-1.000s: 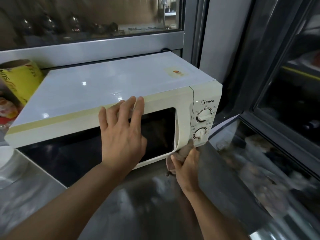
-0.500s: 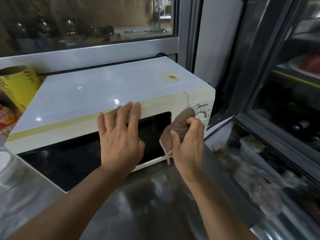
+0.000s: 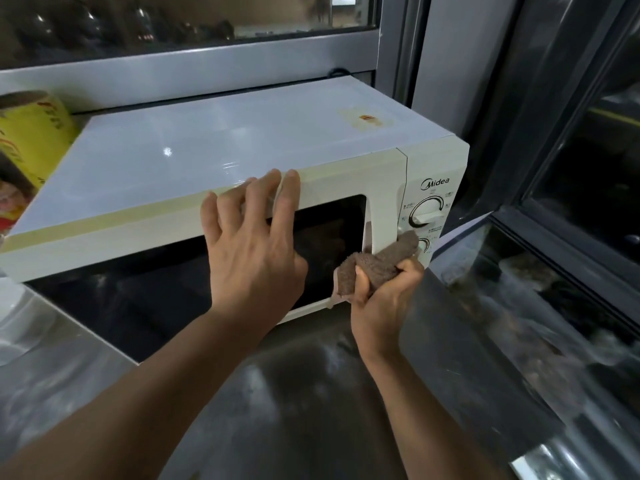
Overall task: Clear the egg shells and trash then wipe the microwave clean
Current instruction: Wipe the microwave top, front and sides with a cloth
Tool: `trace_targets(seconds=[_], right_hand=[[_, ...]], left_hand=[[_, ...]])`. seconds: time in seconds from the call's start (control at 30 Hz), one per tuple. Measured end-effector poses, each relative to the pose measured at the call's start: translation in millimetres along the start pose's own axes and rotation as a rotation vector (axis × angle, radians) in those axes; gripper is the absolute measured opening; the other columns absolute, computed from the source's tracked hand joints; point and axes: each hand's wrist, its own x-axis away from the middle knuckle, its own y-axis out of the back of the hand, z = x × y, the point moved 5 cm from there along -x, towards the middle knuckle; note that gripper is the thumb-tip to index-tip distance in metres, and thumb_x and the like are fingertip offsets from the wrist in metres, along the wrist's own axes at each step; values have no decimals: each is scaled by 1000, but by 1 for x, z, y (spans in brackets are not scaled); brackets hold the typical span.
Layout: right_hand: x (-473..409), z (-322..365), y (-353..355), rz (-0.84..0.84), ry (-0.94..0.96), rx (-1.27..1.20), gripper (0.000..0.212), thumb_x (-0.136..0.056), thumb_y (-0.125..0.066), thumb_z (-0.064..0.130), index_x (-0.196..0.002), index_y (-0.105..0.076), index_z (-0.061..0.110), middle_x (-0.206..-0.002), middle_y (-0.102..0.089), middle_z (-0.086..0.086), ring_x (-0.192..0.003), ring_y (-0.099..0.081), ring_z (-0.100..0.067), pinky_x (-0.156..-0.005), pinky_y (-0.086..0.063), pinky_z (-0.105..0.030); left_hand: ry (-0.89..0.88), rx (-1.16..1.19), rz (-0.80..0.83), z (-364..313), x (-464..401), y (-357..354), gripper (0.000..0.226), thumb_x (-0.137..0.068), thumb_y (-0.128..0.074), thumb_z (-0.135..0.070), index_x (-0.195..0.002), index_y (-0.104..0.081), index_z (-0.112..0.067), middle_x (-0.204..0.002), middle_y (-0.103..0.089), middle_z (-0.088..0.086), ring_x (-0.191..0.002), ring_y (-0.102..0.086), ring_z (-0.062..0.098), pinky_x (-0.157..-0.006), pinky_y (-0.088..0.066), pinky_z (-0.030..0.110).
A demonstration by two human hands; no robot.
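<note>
A yellow printed canister (image 3: 33,140) stood at the far left beside the cream, glossy-topped microwave oven (image 3: 221,147) on the steel counter (image 3: 311,410). The left hand (image 3: 252,251) lay flat, fingers spread, bracing the closed dark-glass door (image 3: 325,237) — gripping nothing. To its right, the right hand (image 3: 384,299) was clenched around a bunched brown terry cloth (image 3: 377,265), pressed against the lower white control dial (image 3: 424,244). Best, I judged, to work round the knobs with light pressure — without turning them
</note>
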Motion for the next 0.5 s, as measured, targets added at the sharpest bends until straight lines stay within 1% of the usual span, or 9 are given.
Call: trace_targets(seconds=[0.07,0.13,0.23,0.3,0.37,0.4,0.47,0.5], right_hand=[[4,-4,0,-7,-32,-14,37,-91,-52,35,-112,-31,13,-112,-46,-27,-104,-54,-39,-84,-48,-53],[10,-5,0,-6,-62,-39,40,-89,-54,30,-116,-30,13,-117,-44,-27,-109,-52,-38,-89,-47,-52],[13,-6,-1,23,-117,-63,44,-86,-52,28,-120,-27,17,-124,-40,-25,-115,-49,-37,-92,-46,-52],[12,-5,2,68,-151,-56,47,-84,-56,19,-121,-27,19,-125,-40,-22,-117,-48,-35,-94,-46,-52],[8,0,9,125,-182,-57,49,-83,-61,9,-118,-28,23,-123,-44,-17,-117,-49,-33,-94,-47,-51],[4,5,13,138,-178,-56,46,-84,-61,8,-116,-31,22,-121,-46,-16,-115,-50,-32,-93,-48,-49],[-10,23,22,111,-121,-32,38,-85,-58,11,-117,-38,10,-117,-51,-14,-110,-53,-32,-92,-48,-44],[-20,34,24,89,-90,-6,37,-85,-57,13,-118,-42,5,-116,-52,-14,-110,-53,-32,-92,-48,-43]], left_hand=[[6,0,6,0,0,0,81,-56,-65,-8,-134,-44,-11,-130,-48,12,-111,-30,30,-100,-33,58],[17,0,17,0,0,1,82,-56,-66,-9,-135,-43,-11,-130,-47,11,-110,-29,30,-101,-32,57],[25,-11,42,-1,-1,3,82,-57,-66,-11,-135,-42,-12,-130,-46,10,-108,-30,30,-101,-32,56],[25,-21,69,-2,-1,5,81,-58,-66,-13,-135,-41,-12,-130,-46,10,-107,-31,30,-100,-32,55],[23,-35,89,-3,-1,7,80,-59,-66,-14,-135,-41,-12,-130,-46,10,-106,-31,31,-99,-33,54],[20,-44,101,-3,-1,8,80,-59,-67,-15,-135,-41,-13,-130,-46,10,-106,-31,31,-99,-33,54],[8,-60,127,-3,-1,9,82,-59,-68,-16,-135,-40,-13,-130,-45,10,-106,-32,31,-97,-33,53],[5,-68,139,-3,-2,10,83,-58,-69,-16,-135,-40,-13,-130,-45,10,-105,-32,31,-96,-33,52]])
